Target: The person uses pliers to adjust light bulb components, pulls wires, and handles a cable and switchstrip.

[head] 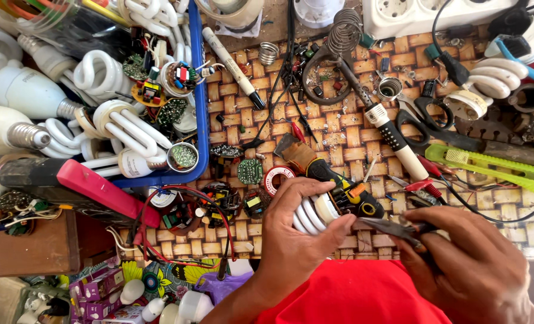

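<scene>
My left hand (300,237) grips a white spiral lamp (312,215) by its tubes, base end turned to the right. My right hand (471,264) holds dark pliers (393,228) whose jaws point left at the lamp's base. Just behind the lamp lies a black and orange tool (345,191) on the woven bamboo mat (333,135).
A blue tray (202,120) at the left is piled with several spiral lamps and circuit boards. A soldering iron (387,129), a coil stand (343,30), scissors (426,117), a green cutter (495,165), a marker (234,63), a solder reel (277,179) and loose boards litter the mat. A white power strip (429,15) sits at the back.
</scene>
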